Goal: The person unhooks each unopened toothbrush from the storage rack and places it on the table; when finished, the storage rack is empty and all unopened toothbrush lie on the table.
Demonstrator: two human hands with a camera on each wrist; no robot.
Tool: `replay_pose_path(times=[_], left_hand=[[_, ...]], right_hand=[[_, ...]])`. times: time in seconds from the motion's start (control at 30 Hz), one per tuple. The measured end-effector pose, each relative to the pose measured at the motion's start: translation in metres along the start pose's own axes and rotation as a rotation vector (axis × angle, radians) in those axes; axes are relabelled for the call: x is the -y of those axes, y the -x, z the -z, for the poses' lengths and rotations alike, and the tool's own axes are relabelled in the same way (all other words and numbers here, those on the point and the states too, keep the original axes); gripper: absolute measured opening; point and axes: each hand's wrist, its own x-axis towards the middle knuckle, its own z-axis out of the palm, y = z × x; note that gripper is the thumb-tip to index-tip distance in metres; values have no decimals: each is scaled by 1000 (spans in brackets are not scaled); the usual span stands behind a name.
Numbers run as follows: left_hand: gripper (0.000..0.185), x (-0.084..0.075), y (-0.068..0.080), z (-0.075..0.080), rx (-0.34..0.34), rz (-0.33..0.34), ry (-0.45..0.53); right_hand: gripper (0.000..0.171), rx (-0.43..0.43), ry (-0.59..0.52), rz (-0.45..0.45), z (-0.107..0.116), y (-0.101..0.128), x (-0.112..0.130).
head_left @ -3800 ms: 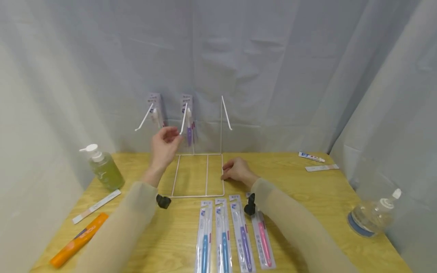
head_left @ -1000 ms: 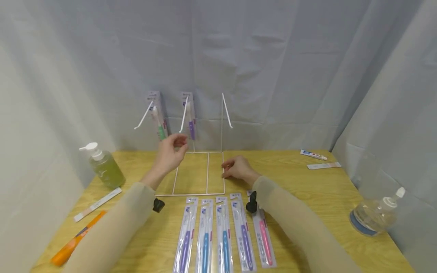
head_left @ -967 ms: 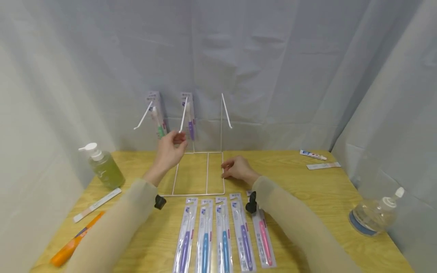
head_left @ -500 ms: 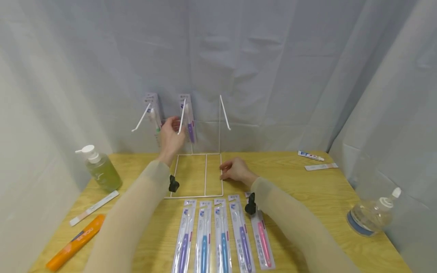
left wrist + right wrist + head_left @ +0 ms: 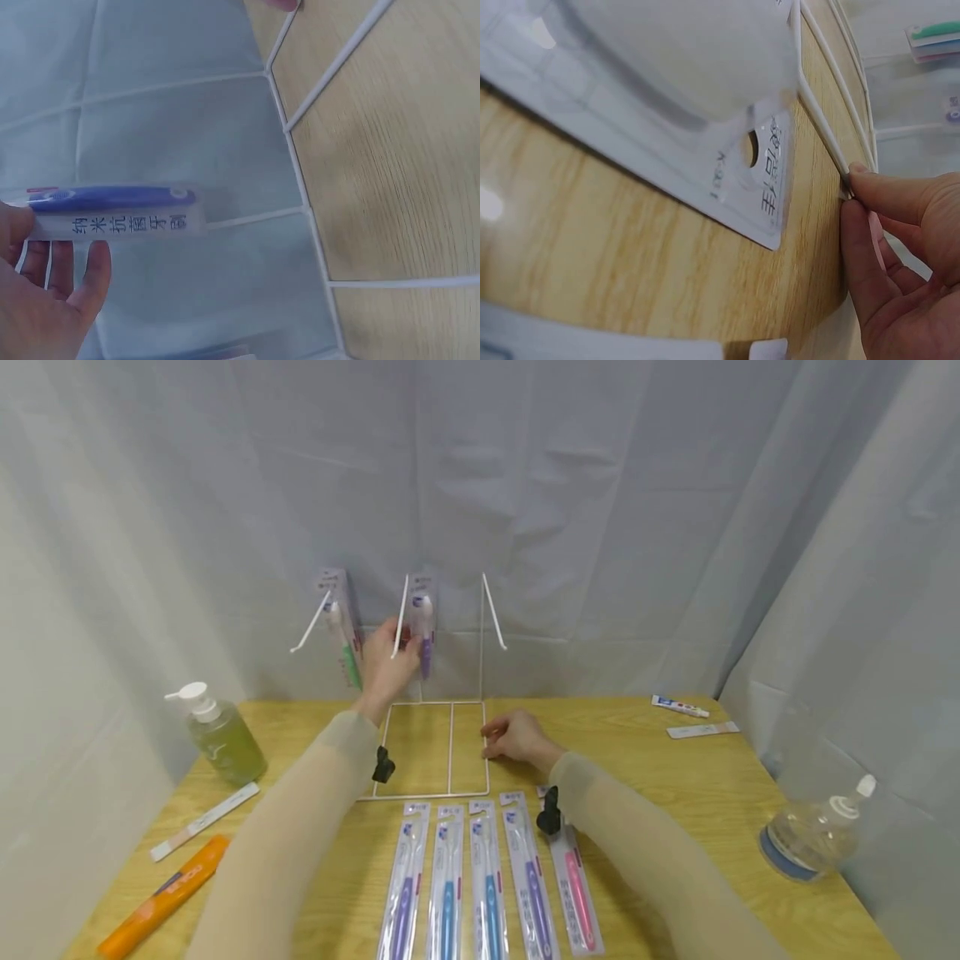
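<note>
Between thumb and fingers, my left hand (image 5: 386, 667) pinches a packaged toothbrush with a purple handle (image 5: 426, 652), beside the middle hook (image 5: 400, 618) of a white wire display rack (image 5: 451, 752). The left wrist view shows the toothbrush pack (image 5: 127, 210) gripped by its edge; whether it is still on the hook I cannot tell. My right hand (image 5: 519, 737) pinches the right wire of the rack's base, clear in the right wrist view. A packaged toothbrush with a green handle (image 5: 350, 664) hangs at the left hook (image 5: 311, 625). The right hook (image 5: 495, 614) holds nothing.
Several packaged toothbrushes lie in a row at the front, including a purple one (image 5: 402, 910) and a pink one (image 5: 580, 902). Pump bottles stand left (image 5: 228, 743) and right (image 5: 806, 839). An orange box (image 5: 165, 897) lies left, a toothpaste tube (image 5: 678, 706) back right.
A purple toothbrush pack has joined the row at its left end. My left hand has risen to the middle hook and taken hold of the pack there, shifting it right. My right hand stays put.
</note>
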Motion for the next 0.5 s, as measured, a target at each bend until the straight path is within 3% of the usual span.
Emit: replay_pose_path(times=[0.2, 0.33, 0.5], left_hand=[[27, -54, 50, 24, 140, -87, 62], [33, -56, 80, 36, 253, -38, 169], [51, -44, 130, 65, 451, 101, 297]], right_hand=[[39, 3, 0, 1, 3, -1, 1], [38, 1, 10, 6, 2, -2, 2], [38, 3, 26, 4, 1, -2, 4]])
